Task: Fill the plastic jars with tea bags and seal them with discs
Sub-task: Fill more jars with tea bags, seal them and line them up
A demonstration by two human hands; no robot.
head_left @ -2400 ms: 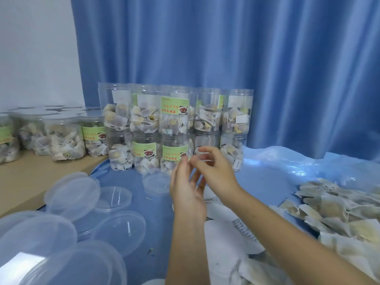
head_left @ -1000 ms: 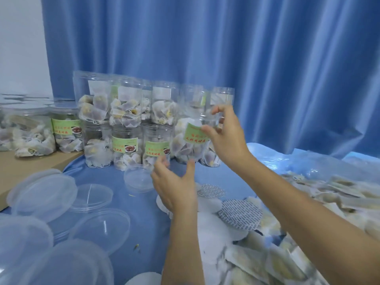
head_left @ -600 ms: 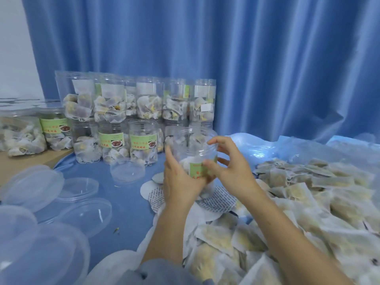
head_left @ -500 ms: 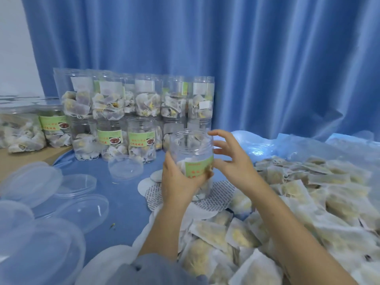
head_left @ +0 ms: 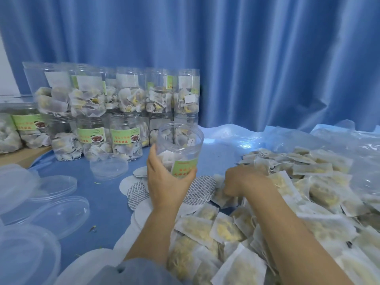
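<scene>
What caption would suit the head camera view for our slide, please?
Left hand holds an open jar while right hand reaches into the tea bags.

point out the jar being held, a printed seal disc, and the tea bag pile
jar (head_left: 181,140), head view, clear wall near the open mouth
printed seal disc (head_left: 200,189), head view, patterned face
tea bag pile (head_left: 312,169), head view, a bag on top

Held jar (head_left: 180,150) label (head_left: 184,168): green, with red characters too blurred to read.
Stacked jars (head_left: 125,138) labels (head_left: 125,135): green, red characters and a small food photo, unreadable.
Printed discs (head_left: 200,190): fine text pattern, illegible.
</scene>
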